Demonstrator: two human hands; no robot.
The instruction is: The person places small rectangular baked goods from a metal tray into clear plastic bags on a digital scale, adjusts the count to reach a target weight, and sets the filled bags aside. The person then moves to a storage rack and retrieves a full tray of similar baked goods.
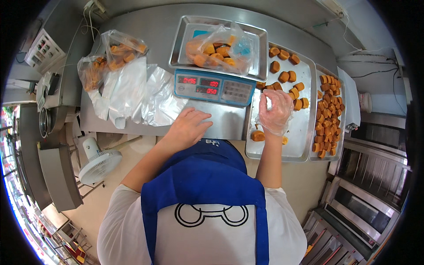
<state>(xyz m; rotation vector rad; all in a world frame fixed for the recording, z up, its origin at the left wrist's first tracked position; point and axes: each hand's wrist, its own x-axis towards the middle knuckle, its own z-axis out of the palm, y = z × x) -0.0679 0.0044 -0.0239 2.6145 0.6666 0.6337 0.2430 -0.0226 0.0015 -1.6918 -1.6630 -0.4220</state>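
My left hand (pixel 192 127), bare, hovers at the front edge of the steel table with its fingers apart and nothing in them. My right hand (pixel 275 111) wears a clear plastic glove. Its fingers curl over a metal baking tray (pixel 298 145), close to several small golden-brown buns (pixel 273 86); whether the fingertips grip one is hidden. On a blue digital scale (pixel 212 87) with lit red digits lies a metal tray (pixel 179 54). This tray holds a clear plastic bag (pixel 243 61), open and partly filled with buns (pixel 217 58).
Two filled plastic bags of buns (pixel 124 53) (pixel 92 74) sit at the left, beside flat plastic bags (pixel 127 92). A second baking tray (pixel 339 149) full of buns (pixel 328 116) stands at the far right. A white fan (pixel 99 164) is left below the table; ovens (pixel 361 205) are at right.
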